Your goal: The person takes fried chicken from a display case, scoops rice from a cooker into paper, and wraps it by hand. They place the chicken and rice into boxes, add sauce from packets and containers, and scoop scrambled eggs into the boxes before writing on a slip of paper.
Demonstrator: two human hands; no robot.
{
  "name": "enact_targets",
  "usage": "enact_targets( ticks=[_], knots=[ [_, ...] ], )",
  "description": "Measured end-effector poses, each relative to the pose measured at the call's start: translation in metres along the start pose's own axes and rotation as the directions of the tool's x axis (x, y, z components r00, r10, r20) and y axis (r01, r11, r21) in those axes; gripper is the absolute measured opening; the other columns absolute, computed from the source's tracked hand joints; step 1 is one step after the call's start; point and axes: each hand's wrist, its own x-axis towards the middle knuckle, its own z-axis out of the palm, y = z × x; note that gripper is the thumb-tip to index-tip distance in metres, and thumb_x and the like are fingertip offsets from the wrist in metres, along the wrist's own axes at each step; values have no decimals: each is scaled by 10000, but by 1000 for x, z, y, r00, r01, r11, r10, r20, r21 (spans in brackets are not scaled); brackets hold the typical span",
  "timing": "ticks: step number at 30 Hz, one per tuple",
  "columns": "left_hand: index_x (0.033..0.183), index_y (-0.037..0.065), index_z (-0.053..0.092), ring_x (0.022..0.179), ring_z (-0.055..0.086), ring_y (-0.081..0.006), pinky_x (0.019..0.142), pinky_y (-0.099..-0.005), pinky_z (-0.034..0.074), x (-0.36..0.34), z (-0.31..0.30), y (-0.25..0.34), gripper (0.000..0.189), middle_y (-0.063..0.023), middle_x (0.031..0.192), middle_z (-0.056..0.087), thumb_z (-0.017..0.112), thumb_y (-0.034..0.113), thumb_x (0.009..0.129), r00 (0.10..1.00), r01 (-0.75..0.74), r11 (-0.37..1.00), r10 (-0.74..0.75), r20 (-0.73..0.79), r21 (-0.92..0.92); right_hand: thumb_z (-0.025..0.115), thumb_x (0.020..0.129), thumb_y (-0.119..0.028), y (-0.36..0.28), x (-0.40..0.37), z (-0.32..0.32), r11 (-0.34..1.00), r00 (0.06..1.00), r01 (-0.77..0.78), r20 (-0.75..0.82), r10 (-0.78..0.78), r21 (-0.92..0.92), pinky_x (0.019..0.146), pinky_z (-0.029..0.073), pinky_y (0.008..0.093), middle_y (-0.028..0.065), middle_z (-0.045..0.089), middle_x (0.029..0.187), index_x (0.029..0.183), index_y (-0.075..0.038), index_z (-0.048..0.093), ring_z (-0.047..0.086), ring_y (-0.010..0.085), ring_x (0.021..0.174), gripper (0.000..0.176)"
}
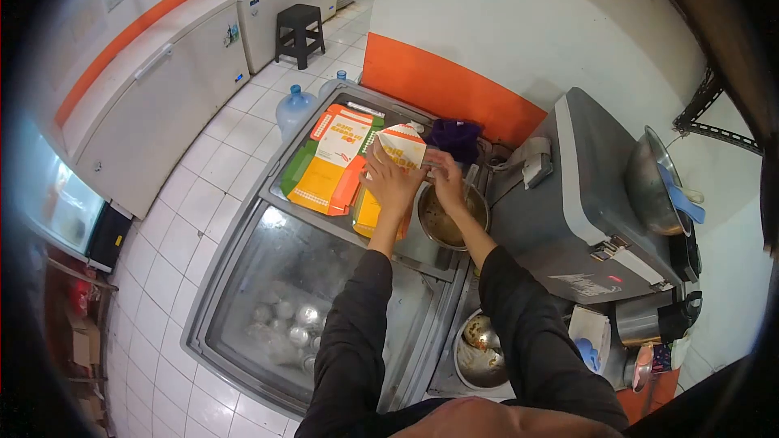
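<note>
A partly folded cardboard food box (403, 146), white and yellow with orange print, stands tilted between my hands on the chest freezer's lid. My left hand (391, 182) grips its near side, fingers over the printed panel. At the box's right edge my right hand (445, 178) has its fingers bent in and pinched on a flap; the exact grip is partly hidden. Left of them lies a flat, unfolded box blank (329, 162) in yellow, white, orange and green. Another yellow piece of carton (367, 212) lies under my left hand. Right beside my right wrist is a metal pot (438, 223) with brownish contents.
The glass-topped chest freezer (268, 268) holds several round silver items. A purple cloth (456, 139) lies by the wall. A grey cooler box (560, 195) stands on the right. Near my right forearm sits a metal bowl (479, 361) with a ladle. Water jugs (294, 109) stand behind the freezer.
</note>
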Motion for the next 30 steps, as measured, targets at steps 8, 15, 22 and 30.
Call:
enact_targets(
  ticks=[8, 15, 22, 30],
  knots=[
    [1392, 28, 112, 1197, 347, -353, 928, -471, 308, -6, -4, 5, 1177, -210, 1298, 337, 805, 359, 500, 999, 5, 998, -7, -37, -63, 427, 937, -171, -10, 16, 5, 965, 957, -259, 122, 262, -35, 727, 477, 254, 36, 597, 966, 1154, -60, 557, 566, 104, 860, 276],
    [1282, -73, 253, 1214, 270, -363, 1003, -453, 270, -36, -40, -7, 977, -240, 1331, 244, 770, 294, 539, 978, -185, 927, 143, -149, -325, 491, 897, -161, -6, 21, 4, 915, 722, -348, 565, 399, -201, 870, 421, 287, 58, 613, 1028, 1085, -43, 609, 544, 135, 969, 252],
    [1256, 19, 398, 1152, 456, -258, 981, -392, 360, -127, -59, -87, 572, -140, 1245, 464, 576, 244, 761, 982, 4, 848, 95, 160, -529, 456, 897, -121, 27, 21, 13, 828, 744, 82, 587, 320, -554, 952, 373, 313, 126, 585, 1142, 1103, -44, 589, 510, 225, 1109, 257],
    [1267, 7, 392, 1035, 541, -287, 911, -421, 435, -175, -193, -72, 679, -187, 1165, 514, 463, 315, 666, 984, -58, -230, -180, -16, -972, 540, 886, -292, -120, -106, 21, 934, 716, -355, 655, 241, 45, 926, 382, 305, 79, 535, 1196, 1304, -70, 393, 483, 163, 1092, 495]
  ],
)
